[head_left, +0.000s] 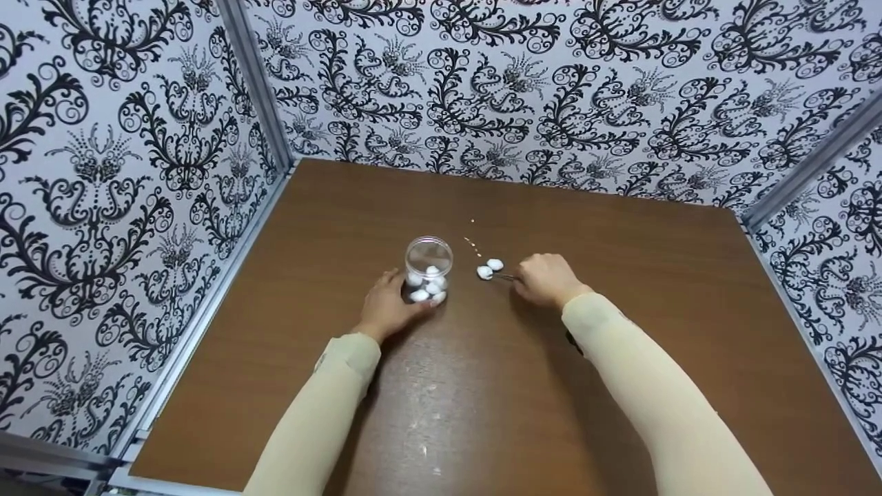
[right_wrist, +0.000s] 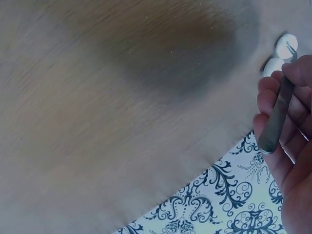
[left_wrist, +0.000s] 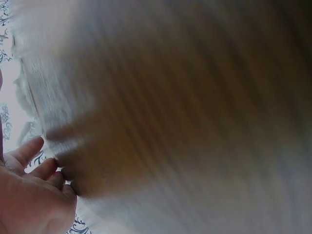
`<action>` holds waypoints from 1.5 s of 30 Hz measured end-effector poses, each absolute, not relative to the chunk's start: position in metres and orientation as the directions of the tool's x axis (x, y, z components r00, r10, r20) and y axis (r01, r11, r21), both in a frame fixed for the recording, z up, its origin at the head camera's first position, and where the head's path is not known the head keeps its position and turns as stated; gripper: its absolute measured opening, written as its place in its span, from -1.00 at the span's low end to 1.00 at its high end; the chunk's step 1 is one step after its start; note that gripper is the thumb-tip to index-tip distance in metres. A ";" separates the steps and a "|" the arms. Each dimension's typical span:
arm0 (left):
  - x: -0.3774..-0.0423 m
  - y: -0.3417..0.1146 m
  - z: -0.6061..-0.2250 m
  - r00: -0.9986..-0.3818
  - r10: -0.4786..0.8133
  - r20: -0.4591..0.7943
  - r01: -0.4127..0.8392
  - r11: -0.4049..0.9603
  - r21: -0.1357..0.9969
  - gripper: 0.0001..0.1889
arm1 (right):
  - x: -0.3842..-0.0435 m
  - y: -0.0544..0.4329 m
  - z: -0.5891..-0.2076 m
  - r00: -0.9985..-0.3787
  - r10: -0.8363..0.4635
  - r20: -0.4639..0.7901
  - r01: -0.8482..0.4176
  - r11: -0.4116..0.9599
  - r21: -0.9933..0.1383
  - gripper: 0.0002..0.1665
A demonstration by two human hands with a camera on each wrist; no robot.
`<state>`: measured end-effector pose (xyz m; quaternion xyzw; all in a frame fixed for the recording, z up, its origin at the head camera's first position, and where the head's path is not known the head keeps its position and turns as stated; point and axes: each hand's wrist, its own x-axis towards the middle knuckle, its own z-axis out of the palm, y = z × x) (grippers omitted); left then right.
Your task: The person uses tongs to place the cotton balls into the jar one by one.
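Observation:
A clear jar with several white cotton balls inside stands upright on the table, its top uncovered. My left hand holds it low, fingers round the far left side and thumb across the front. To the right of the jar lie two cotton balls, a nearer one and a farther one. My right hand pinches metal tweezers between thumb and fingers. In the right wrist view the tweezer tips overlap one ball. The left wrist view shows my left hand at its edge.
Small white bits lie in a short line on the brown wooden table behind the two balls. Patterned black-and-white panels with metal posts enclose the table at the back and sides.

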<state>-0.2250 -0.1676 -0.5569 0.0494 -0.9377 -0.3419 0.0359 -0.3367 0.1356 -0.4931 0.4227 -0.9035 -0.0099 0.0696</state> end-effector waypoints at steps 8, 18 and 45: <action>-0.223 -0.167 -0.554 -0.994 -0.109 0.029 -0.066 0.764 0.642 -0.02 | -0.338 0.146 -0.488 -0.573 -0.793 0.208 -0.798 0.597 0.078 -0.76; -0.224 -0.168 -0.555 -0.993 -0.115 0.013 -0.079 0.755 0.650 0.00 | -0.333 0.147 -0.466 -0.527 -0.815 0.242 -0.832 0.553 0.047 -0.78; -0.226 -0.168 -0.555 -0.994 -0.111 0.014 -0.076 0.760 0.646 -0.01 | -0.319 0.127 -0.415 -0.385 -0.863 0.326 -0.879 0.451 0.155 -0.89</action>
